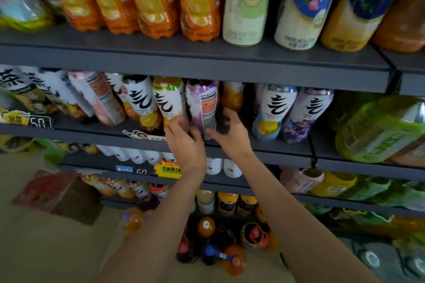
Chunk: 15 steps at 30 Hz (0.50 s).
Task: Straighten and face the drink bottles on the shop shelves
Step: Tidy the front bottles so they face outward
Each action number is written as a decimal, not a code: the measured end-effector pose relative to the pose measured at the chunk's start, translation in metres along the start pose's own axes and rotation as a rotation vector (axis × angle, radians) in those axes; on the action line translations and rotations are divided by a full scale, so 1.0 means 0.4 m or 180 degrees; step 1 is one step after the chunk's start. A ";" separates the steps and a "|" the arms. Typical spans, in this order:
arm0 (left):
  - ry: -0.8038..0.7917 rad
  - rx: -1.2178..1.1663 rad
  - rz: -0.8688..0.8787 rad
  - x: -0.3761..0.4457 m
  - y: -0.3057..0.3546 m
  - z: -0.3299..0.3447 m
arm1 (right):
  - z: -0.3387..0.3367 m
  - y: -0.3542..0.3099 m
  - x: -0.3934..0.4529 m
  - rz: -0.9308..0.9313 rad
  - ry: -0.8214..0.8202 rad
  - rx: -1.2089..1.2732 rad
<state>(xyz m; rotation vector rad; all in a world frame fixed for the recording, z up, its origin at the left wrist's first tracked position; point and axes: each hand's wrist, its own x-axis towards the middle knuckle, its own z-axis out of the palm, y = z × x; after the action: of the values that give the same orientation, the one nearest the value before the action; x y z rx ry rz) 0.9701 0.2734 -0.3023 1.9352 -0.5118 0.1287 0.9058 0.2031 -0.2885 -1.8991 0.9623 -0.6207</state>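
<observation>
Here, purple bottle [202, 108]: middle shelf [264, 147], back label outward, beside yellow-capped bottle [169, 101].
Left hand [184, 142]: fingers curled round its left side.
Right hand [232, 131]: fingers spread, thumb touching its base.

Left hand [184, 142] fingers curled forward; right hand [230, 131] spread, relaxed.

The top-shelf bottles [197, 0] were cut off above their labels by the picture's edge. The left hand [184, 142] hid the purple bottle's [202, 108] base. Floor bottles [207, 241] were blurred.
</observation>
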 end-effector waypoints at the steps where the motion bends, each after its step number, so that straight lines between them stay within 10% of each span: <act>1: -0.0041 -0.0020 0.0018 0.009 -0.005 -0.009 | 0.023 -0.010 0.015 0.0122 -0.0129 0.0174; 15: -0.1888 0.0110 0.0113 0.026 -0.015 0.039 | -0.058 0.027 0.079 0.0463 -0.0505 -0.0040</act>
<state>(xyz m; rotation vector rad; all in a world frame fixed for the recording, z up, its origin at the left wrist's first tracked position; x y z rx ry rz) 0.9798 0.2582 -0.3107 1.9871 -0.9355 -0.4301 0.9030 0.1626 -0.2856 -1.8400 0.9923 -0.3735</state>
